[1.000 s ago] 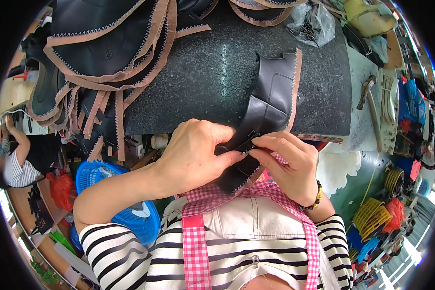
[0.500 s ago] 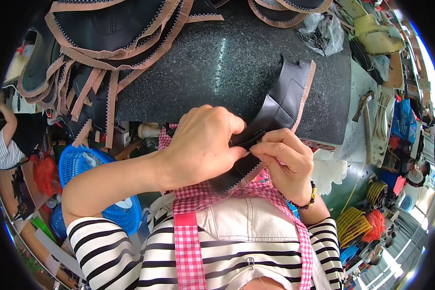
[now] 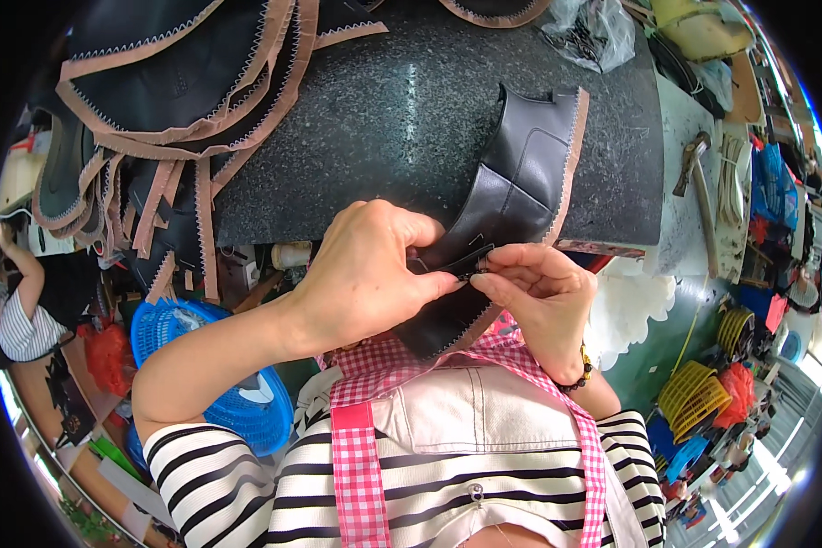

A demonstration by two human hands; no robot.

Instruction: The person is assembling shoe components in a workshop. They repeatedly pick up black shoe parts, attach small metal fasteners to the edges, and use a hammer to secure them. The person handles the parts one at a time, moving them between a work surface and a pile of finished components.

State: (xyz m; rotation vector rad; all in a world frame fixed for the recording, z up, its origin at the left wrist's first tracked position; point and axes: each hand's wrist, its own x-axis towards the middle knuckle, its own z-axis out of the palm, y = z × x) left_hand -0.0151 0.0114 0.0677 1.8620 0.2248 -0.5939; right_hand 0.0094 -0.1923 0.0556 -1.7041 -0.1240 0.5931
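Note:
A black leather upper piece [image 3: 513, 190], with a brown edge strip sewn on in zigzag, lies partly on the dark stone table [image 3: 374, 119] and hangs over its front edge toward my lap. My left hand [image 3: 361, 274] is closed on the leather's left edge, thumb pointing right. Thumb and fingertips of my right hand [image 3: 550, 290] are pinched together at the middle of the piece, meeting my left thumb. Something small and dark with a metallic glint lies at those fingertips; its kind is too small to tell.
Stacked black leather pieces [image 3: 183, 87] with brown edges cover the table's left. A clear plastic bag [image 3: 598, 36] lies at the far right, and a hammer [image 3: 696, 178] rests on the grey side surface. Below left stands a blue basket [image 3: 279, 402]; another person's arm [image 3: 26, 274] shows beyond.
The leather piece has shifted slightly left and turned flatter to view. My right fingertips have opened a little around the small dark part, and my left hand has moved slightly left.

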